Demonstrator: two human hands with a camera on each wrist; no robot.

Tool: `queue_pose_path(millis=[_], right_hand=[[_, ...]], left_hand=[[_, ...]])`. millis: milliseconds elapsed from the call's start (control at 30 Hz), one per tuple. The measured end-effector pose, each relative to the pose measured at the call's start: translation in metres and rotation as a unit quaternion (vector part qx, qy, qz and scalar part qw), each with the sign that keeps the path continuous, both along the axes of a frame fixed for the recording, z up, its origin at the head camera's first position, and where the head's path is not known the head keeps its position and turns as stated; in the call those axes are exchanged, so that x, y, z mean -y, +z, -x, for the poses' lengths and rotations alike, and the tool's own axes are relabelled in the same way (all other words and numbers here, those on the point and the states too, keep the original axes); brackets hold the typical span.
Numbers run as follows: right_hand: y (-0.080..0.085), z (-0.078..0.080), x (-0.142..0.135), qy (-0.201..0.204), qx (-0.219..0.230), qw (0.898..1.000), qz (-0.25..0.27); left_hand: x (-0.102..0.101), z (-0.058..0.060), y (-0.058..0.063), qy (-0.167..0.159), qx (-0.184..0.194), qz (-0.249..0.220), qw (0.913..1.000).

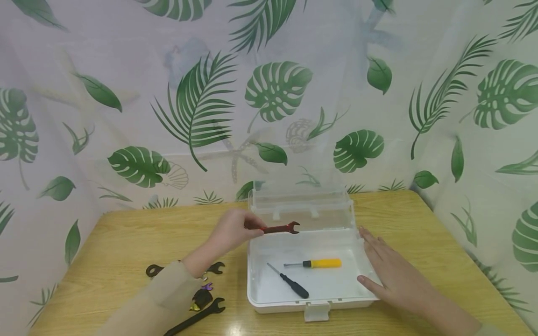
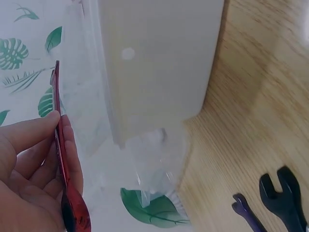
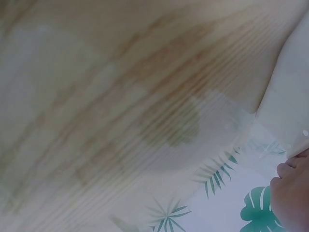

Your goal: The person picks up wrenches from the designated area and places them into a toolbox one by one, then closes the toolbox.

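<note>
Perhaps four wrenches (image 1: 279, 229), two screwdrivers (image 1: 328, 263).

Can't read any text, numbers or logos here tbh. Nothing legible on the shiny red metal open-ended wrench (image 1: 280, 229), the yellow-handled screwdriver (image 1: 328, 263), the slim black-handled screwdriver (image 1: 296, 286) or the white plastic toolbox with a clear lid (image 1: 336, 284).
</note>
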State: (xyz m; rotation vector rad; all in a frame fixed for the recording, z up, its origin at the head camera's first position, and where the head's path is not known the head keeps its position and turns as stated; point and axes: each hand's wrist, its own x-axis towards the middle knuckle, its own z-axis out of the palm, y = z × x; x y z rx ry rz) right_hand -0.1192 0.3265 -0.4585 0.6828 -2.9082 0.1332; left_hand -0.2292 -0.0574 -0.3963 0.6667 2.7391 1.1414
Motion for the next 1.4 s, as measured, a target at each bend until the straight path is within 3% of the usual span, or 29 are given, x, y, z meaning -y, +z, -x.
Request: queue_pose_path(millis=[233,400,700,1033,1400], right_hand=[[-0.004,0.000,0.000,0.013,-0.025,1.000,0.004],[0.001,-0.001,0.001,-0.002,0.003,1.000,0.009],[0.001,0.000,0.003,-0.021,0.028,0.999,0.006],[0.001,-0.001,0.002,-0.009,0.010,1.000,0.011],[-0.005,0.000,-0.001,0.019,-0.036,0.999,0.014]], left_hand=[[-0.017,0.001,0.000,-0.033,-0.019,0.012,0.9992],[-0.031,0.001,0.003,-0.055,-0.026,0.008,0.9981],[-0.050,0.002,0.006,-0.062,-0.008,0.002,0.9981],[-0.067,-0.002,0.009,-0.080,0.014,-0.010,0.9967],[-0.076,-0.005,-0.003,-0.082,0.027,-0.001,0.9963]])
